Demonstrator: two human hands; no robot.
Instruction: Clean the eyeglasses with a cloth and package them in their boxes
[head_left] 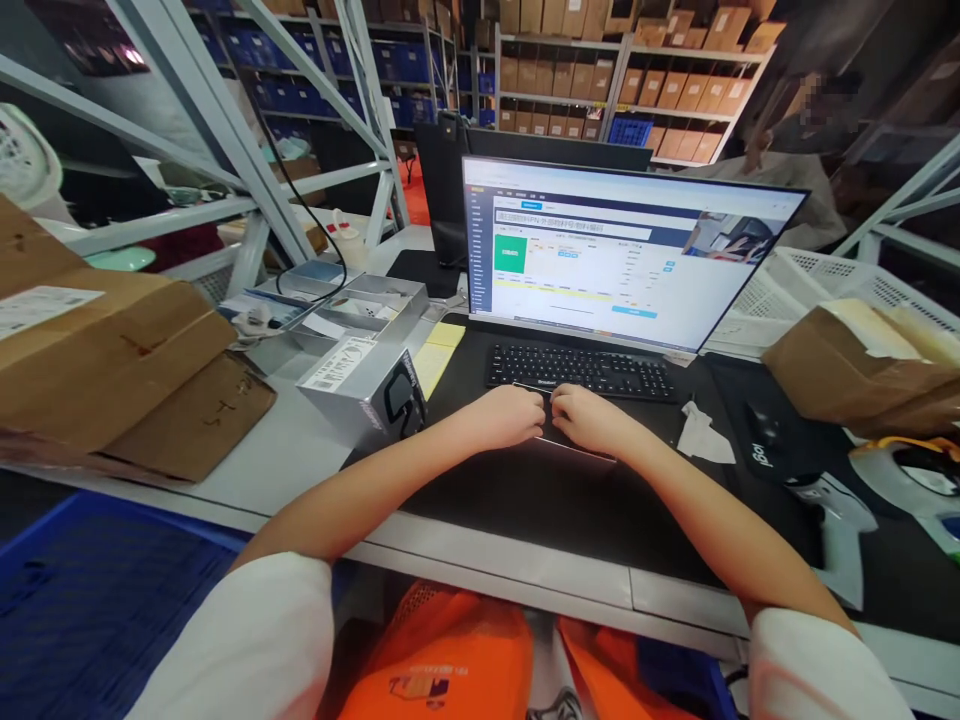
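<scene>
My left hand (512,416) and my right hand (589,418) are close together just in front of the black keyboard (581,371). Both have curled fingers on a thin, dark, flat object (555,434) with a pale front edge; its kind is not clear, as the hands cover much of it. Behind the keyboard stands a lit monitor (585,275) showing a web page with a green square and a small camera picture. To the left of my left forearm is a silver-grey box (360,395) with a white label and a dark picture on its side.
Cardboard boxes (112,350) lie at the left, beside an open grey box (375,305) and a yellow paper pad (439,355). At the right are crumpled white paper (705,437), a mouse (763,425), a handheld scanner (832,500) and another carton (847,360). A person stands behind, at the right.
</scene>
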